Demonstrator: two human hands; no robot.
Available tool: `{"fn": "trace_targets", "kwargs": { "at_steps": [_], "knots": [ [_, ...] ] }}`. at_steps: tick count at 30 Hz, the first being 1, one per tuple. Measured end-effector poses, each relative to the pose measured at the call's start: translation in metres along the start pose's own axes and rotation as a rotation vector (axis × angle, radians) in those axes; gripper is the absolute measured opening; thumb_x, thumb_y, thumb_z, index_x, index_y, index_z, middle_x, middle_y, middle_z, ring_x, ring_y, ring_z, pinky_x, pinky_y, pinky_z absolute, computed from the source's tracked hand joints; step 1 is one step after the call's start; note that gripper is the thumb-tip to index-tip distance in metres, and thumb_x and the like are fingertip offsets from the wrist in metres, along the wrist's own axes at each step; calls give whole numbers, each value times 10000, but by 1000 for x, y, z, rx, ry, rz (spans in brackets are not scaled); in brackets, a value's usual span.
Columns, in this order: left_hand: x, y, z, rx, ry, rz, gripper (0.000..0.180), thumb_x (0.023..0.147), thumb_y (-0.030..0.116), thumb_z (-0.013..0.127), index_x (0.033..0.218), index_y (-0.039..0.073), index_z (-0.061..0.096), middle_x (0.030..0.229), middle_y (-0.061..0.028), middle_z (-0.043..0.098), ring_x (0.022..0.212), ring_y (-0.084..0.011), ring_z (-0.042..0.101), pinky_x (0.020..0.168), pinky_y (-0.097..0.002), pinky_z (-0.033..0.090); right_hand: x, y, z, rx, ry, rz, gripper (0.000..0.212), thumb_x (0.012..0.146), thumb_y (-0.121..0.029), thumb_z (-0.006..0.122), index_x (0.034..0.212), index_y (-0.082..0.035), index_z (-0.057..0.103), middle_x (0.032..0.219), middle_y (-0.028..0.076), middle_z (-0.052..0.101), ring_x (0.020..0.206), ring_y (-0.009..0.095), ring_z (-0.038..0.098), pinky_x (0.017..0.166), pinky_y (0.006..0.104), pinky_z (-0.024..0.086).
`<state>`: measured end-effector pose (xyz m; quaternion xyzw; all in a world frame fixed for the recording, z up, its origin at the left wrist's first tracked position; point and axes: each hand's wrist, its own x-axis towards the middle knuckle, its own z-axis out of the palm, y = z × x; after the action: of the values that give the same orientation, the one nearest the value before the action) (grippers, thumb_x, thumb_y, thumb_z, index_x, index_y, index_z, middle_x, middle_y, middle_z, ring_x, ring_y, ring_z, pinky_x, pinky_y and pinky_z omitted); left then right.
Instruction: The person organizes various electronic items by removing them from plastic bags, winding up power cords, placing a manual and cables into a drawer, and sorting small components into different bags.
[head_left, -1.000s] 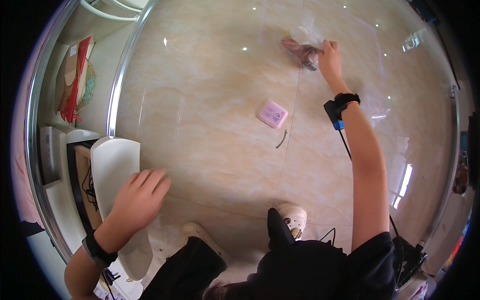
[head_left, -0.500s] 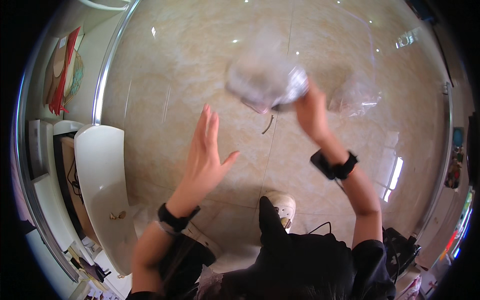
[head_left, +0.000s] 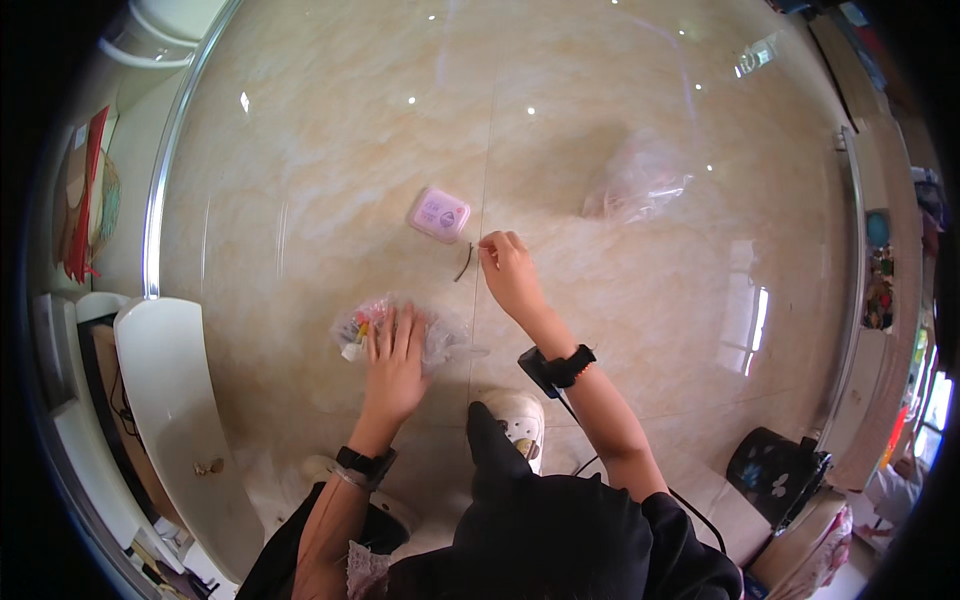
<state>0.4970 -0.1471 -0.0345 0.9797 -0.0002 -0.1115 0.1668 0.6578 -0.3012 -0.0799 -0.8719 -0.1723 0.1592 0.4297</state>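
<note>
My left hand (head_left: 396,365) lies over a crinkled clear plastic bag (head_left: 445,338) on the floor, its fingers stretched out and slightly apart. Small red, yellow and white things show through the bag beside those fingers. To the right and farther off is my right hand (head_left: 508,268), its fingers curled and pressed together; whatever is between the tips is hidden. Just left of these fingertips a short dark thin strip (head_left: 465,263) rests on the floor. Beyond the strip sits a pink rounded-square box (head_left: 440,214), touched by neither hand.
Another clear plastic bag (head_left: 640,185) lies on the glossy tiled floor (head_left: 330,150) at the far right. A white curved panel (head_left: 175,390) stands at the left. A black flowered bag (head_left: 770,470) is at the lower right, near a shoe (head_left: 520,425) below my hands.
The blurred plastic bag in my right hand is now on the floor under my left hand. My right hand has come nearer the strip. The pink box now shows whole on the floor.
</note>
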Motion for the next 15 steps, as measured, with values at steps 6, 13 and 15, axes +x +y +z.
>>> {"fn": "trace_targets", "kwargs": {
  "at_steps": [6,13,15],
  "knots": [
    [42,-1,-63,-202,-102,-111,581,737,167,680,1271,108,457,1310,-117,391,1196,-345,369,1049,-462,239,-7,-9,17,-404,86,90,262,815,-225,596,914,-19,469,914,138,528,827,318,587,665,403,507],
    [162,-43,-51,-92,-63,129,794,666,130,748,1346,130,338,1199,-145,421,1032,-361,466,900,-437,426,-6,7,27,-631,154,-3,212,699,-84,627,867,-29,510,886,101,516,791,233,603,626,300,535],
    [182,-43,-48,12,-133,164,830,646,118,758,1352,135,322,1209,-137,405,1059,-351,449,900,-441,426,-8,5,21,-677,120,-29,220,674,-47,628,860,-26,512,881,103,513,785,219,603,625,289,534]
  ]
}}
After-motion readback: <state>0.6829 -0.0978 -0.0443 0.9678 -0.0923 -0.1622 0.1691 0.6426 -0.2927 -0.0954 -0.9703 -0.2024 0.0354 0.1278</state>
